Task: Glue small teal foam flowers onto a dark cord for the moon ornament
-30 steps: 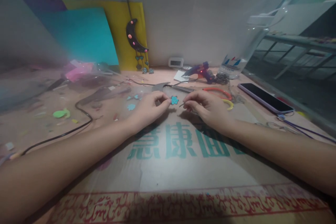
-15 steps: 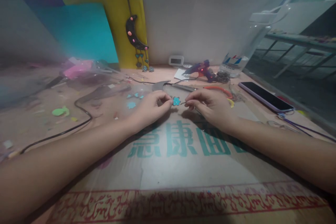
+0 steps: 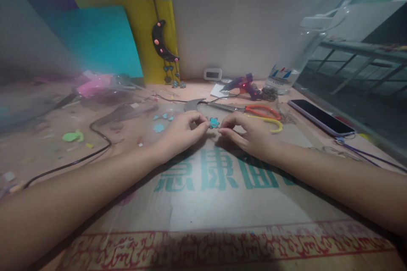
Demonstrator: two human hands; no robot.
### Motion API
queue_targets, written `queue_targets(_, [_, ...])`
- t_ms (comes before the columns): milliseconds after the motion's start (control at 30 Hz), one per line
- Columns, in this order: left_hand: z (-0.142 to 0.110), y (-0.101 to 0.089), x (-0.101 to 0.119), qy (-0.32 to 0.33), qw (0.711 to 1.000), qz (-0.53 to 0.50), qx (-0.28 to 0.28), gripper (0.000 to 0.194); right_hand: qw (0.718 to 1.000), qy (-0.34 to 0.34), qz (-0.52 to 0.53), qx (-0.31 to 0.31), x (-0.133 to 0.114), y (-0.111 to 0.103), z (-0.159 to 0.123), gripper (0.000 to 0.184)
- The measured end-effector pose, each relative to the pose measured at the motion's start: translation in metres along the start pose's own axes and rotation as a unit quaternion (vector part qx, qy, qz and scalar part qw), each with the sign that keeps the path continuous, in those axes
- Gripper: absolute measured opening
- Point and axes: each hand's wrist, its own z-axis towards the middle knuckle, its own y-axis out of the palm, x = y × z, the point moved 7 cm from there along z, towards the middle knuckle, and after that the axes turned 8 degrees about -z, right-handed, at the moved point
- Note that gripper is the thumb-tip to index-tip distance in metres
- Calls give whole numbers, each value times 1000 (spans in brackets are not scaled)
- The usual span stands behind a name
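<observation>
Between the thumb and forefinger of my left hand [image 3: 184, 131] is a small blue flower [image 3: 214, 123] with a dark edge, held just above the cardboard. My right hand [image 3: 251, 133] is pinched at the flower's right side, on a thin brown strand that is mostly hidden by the fingertips. Whether the strand touches the flower I cannot tell. Left of my left hand lie a loose blue flower cutout [image 3: 158, 128] and several small blue pieces [image 3: 165, 116].
Behind my hands lie scissors [image 3: 262, 112] with red and yellow handles, and a glue gun [image 3: 243, 84] with a red light. A phone [image 3: 321, 116] and clear bottle [image 3: 286, 59] stand right. A black cord [image 3: 110, 142] crosses the left. A moon ornament [image 3: 161, 42] hangs behind.
My right hand has moved left, bringing its fingertips close beside the flower and uncovering the scissors' handles. My left hand has stayed nearly still with the flower.
</observation>
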Motion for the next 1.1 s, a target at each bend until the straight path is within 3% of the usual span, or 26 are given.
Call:
queue_targets(400, [1,0,1,16,1000,0,7,21,999,7,2,-35,2,6,0,8])
queue_targets(500, [1,-1,1,22,1000,-1,8,20,997,43,31,-47,6,8,-1,9])
queue_targets(733, [-1,-2,7,36,999,12,14,19,967,140,202,-70,16,16,0,36])
queue_targets(933, [-5,-1,15,75,996,46,18,17,931,228,256,-122,19,22,-1,23])
queue_targets(1100, [-5,0,14,78,996,49,14,16,941,231,218,-116,20,20,-2,25])
